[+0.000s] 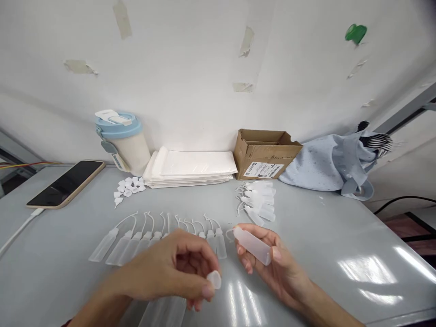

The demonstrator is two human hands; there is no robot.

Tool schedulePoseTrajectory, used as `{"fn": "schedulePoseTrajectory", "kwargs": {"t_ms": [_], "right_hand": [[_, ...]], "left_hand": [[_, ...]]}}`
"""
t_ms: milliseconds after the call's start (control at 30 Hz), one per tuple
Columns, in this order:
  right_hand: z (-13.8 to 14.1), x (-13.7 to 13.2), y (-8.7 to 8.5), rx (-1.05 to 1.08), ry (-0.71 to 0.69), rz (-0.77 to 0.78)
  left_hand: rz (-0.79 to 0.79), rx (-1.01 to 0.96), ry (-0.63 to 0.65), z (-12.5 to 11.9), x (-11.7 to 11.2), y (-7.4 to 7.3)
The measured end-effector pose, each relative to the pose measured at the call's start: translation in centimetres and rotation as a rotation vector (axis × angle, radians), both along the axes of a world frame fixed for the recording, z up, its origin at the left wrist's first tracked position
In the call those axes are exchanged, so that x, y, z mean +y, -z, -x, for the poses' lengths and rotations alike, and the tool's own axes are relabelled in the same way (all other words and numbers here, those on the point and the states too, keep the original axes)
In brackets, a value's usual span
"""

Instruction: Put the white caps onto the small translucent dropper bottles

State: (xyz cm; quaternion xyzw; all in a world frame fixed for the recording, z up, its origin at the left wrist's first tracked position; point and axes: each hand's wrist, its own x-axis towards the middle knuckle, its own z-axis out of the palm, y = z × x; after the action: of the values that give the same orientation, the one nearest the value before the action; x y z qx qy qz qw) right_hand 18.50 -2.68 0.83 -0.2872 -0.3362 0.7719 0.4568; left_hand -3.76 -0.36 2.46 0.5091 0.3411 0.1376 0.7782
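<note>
My right hand [269,261] is closed around a small clear plastic squeeze bottle [252,245], held on its side just above the table. My left hand [173,270] pinches a small white cap [214,279] between thumb and fingertip, a short way left of the bottle. A row of several clear bottles with thin tethered tips [153,236] lies on the grey table [323,254] just beyond my left hand. More clear bottles show under my left wrist at the bottom edge.
A pile of more bottles [259,200] and a heap of white caps [129,186] lie further back. Along the wall stand a blue-lidded cup [122,138], stacked white mailers [192,168], an open cardboard box [264,154] and a blue cloth bag [337,163]. A phone [66,184] charges at left.
</note>
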Motion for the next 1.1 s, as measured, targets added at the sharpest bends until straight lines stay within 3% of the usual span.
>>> {"fn": "schedulePoseTrajectory", "kwargs": {"t_ms": [133,400,933,1100], "right_hand": [[0.1,0.0,-0.1,0.013,-0.053,0.063],[0.2,0.0,0.3,0.05,-0.13,0.054],[-0.1,0.5,-0.1,0.021,-0.092,0.032],[0.0,0.3,0.0,-0.116,-0.073,0.06]], "left_hand": [[-0.014,-0.097,-0.127,-2.2,-0.5,0.5],[-0.228,-0.066,-0.325,-2.4,-0.5,0.5],[-0.312,-0.127,-0.37,-2.2,-0.8,0.6],[-0.421,-0.044,-0.38,-2.3,-1.1,0.3]]}}
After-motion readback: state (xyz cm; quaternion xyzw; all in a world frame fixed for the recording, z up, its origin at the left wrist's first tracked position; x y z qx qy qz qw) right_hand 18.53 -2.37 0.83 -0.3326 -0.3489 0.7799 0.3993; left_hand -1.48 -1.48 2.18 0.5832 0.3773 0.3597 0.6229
